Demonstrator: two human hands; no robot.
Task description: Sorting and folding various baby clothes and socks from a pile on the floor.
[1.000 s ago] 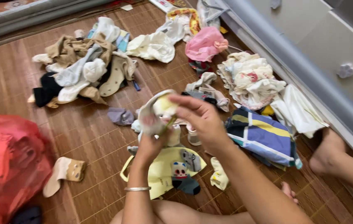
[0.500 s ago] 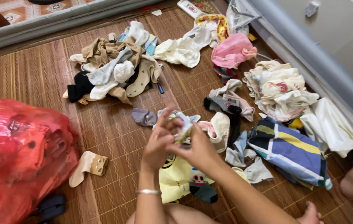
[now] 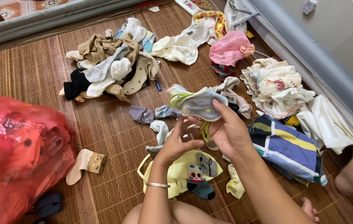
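My right hand [image 3: 228, 130] grips a small pale-blue garment with yellow-green trim [image 3: 196, 103], held up above the floor mat. My left hand [image 3: 176, 143] is just below it with a thin bracelet at the wrist; its fingers touch the garment's lower edge and the green trim. Beneath both hands lies a yellow baby garment with a cartoon print [image 3: 180, 172]. Small socks [image 3: 166, 111] and a grey sock [image 3: 141, 114] lie just beyond my hands.
A red plastic bag [image 3: 17, 145] bulges at the left. Beige and white socks are piled [image 3: 110, 68] at the back. A pink garment [image 3: 230, 47], a white clothes heap [image 3: 278, 87] and a blue striped cloth [image 3: 288, 147] lie right. A grey bed frame [image 3: 317, 54] runs along the right edge.
My view has tilted down and the scene shifted. The small garment has been spread out wider between my hands and lifted a little; my right hand now holds it from the right side.
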